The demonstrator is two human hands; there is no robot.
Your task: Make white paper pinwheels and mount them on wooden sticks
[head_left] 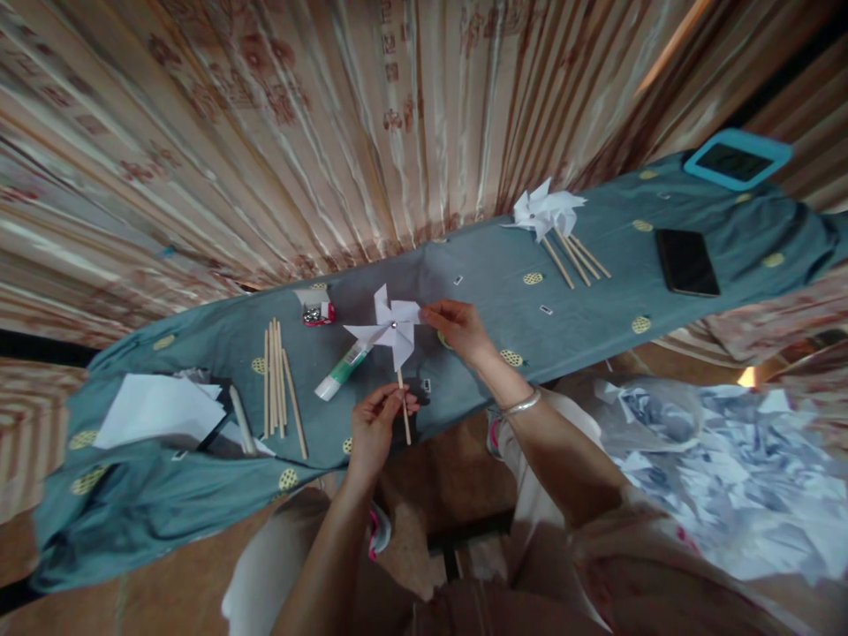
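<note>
A white paper pinwheel (402,333) with a metal pin at its centre is held up over the middle of the cloth-covered board. My left hand (373,431) is closed around its wooden stick, below the blades. At the right blade's edge, the thumb and forefinger of my right hand (460,329) pinch the paper. Behind the left blade lies a green and white glue stick (342,371), partly covered by the paper. A small red and white box of metal pins (318,313) stands open to the upper left of the pinwheel.
Loose wooden sticks (275,380) and white paper sheets (155,411) lie left, beside a pale pen-like tool (242,420). Several pinwheels (548,212) rest at the back right, near a phone (687,262) and a blue-framed device (738,159). A bag of crumpled paper (742,477) sits lower right.
</note>
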